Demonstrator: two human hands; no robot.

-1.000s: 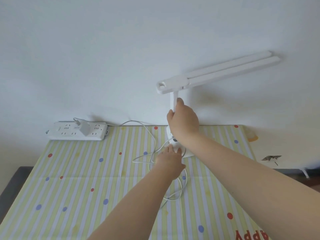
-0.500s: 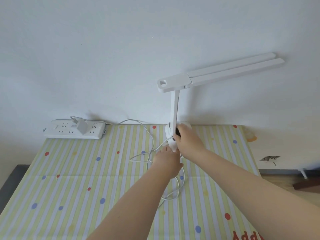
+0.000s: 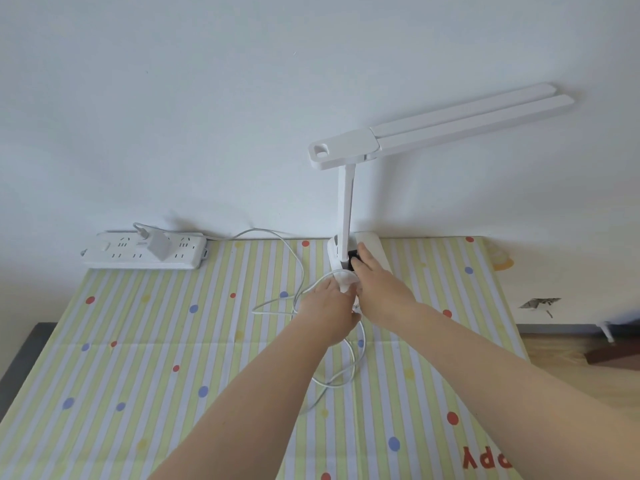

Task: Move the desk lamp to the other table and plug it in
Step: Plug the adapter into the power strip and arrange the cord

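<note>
The white desk lamp (image 3: 346,209) stands upright at the back of the table, against the wall. Its two-bar head (image 3: 440,129) reaches out to the right. My right hand (image 3: 381,285) lies over the lamp's base (image 3: 370,244), fingertips on a black part beside the stem. My left hand (image 3: 329,310) rests on the base's front edge. A white cable (image 3: 294,251) loops across the cloth to a white adapter (image 3: 157,245) plugged into the power strip (image 3: 114,252) at the back left.
A yellow striped cloth with coloured dots (image 3: 173,341) covers the table. The table's dark edge (image 3: 24,348) shows at the left. Wooden floor and a dark object (image 3: 613,355) lie beyond the right edge. A white wall stands close behind.
My right hand has slid down from the lamp's stem to the base. My left hand has stayed at the base's front edge.
</note>
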